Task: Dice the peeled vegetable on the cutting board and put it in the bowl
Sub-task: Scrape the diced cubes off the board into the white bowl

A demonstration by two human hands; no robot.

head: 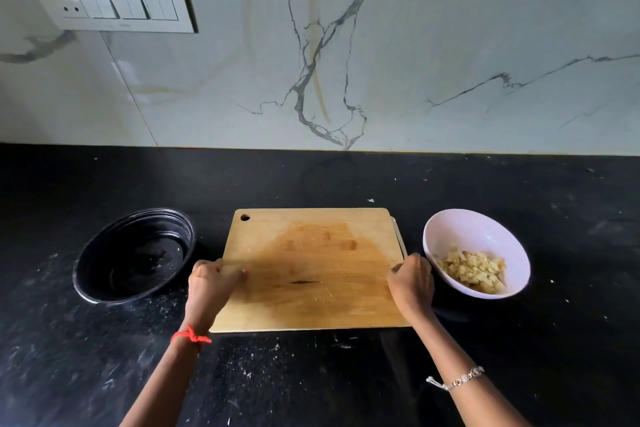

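Gripping the cutting board (311, 270) by its two side edges, both hands are closed on it. The left hand (211, 279) curls over the left edge and the right hand (414, 279) over the right edge, each about midway along its side. The board's long axis appears to run from one grip to the other.

Between the grips the board shows only a damp stain and a small dark mark; no vegetable pieces can be made out on it.

The diced vegetable (471, 269) lies just outboard of the right grip, heaped in the near part of the white bowl (485, 229). The bowl's rim stands close beside the right knuckles; whether they touch cannot be told. The right hand is plainly the nearer one to it.

Beyond the right grip, a slim pale utensil (398, 236) lies along the board's right edge; its type is unclear.

Outboard of the left grip, set slightly apart, sits a black bowl (104, 253) with no pieces visible inside.

Assessment: dicing and transfer look complete. Any shift of the board towards the right-hand side would meet the utensil and the bowl rim first. A straight lift, or a move to the left, looks safer.
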